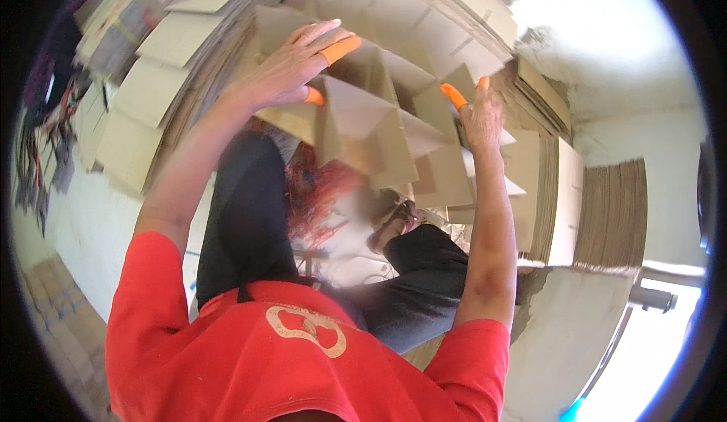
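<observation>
Around one cardboard divider (391, 151), left hand (291, 68), right hand (482, 119), four orange fingerstalls (341, 49), grips unclear

A light-brown cardboard divider (388, 149) of crossed flat panels is spread into open cells between the left hand (291, 68) and right hand (482, 119), slanting from far left to near right, slightly blurred.

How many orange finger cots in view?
4. Left hand: left index cot, left thumb cot. Right hand: right thumb cot, right fingertip cot. More could be hidden behind the right hand.
</observation>
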The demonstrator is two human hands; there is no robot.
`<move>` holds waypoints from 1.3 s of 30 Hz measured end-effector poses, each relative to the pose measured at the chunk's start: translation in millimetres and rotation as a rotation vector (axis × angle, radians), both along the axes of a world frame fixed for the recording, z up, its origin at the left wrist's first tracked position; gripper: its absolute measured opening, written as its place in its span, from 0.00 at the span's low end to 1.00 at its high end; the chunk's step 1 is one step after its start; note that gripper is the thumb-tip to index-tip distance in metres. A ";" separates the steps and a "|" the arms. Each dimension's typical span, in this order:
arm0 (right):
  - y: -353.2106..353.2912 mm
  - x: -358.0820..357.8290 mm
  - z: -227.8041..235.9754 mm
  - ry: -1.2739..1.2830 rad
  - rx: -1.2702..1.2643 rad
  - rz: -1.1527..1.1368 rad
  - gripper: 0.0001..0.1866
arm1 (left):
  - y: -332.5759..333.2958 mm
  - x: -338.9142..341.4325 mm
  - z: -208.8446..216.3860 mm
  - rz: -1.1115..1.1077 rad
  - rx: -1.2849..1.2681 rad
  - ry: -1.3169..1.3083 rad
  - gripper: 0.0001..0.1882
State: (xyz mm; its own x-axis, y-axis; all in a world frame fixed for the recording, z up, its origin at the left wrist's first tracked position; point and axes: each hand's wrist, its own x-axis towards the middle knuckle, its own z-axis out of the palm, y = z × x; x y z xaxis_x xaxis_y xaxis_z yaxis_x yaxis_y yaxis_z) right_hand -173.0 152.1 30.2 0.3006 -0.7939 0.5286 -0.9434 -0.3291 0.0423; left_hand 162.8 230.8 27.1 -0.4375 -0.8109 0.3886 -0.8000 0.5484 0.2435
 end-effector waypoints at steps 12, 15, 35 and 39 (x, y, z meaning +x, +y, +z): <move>109.4 -9.2 14.6 -0.199 -0.012 0.340 0.28 | -95.5 -34.9 -18.9 -0.212 0.319 -0.135 0.13; 139.9 -90.3 48.1 0.013 -0.365 0.084 0.26 | -87.7 -26.4 -8.0 -0.287 0.125 0.098 0.14; 209.3 -266.1 -85.5 -0.969 -0.157 -0.861 0.14 | 43.2 108.0 140.7 0.697 -0.749 -0.132 0.18; 195.9 -241.6 -75.7 -0.844 -0.063 -0.877 0.14 | 50.8 146.1 130.7 0.952 -0.672 -0.360 0.14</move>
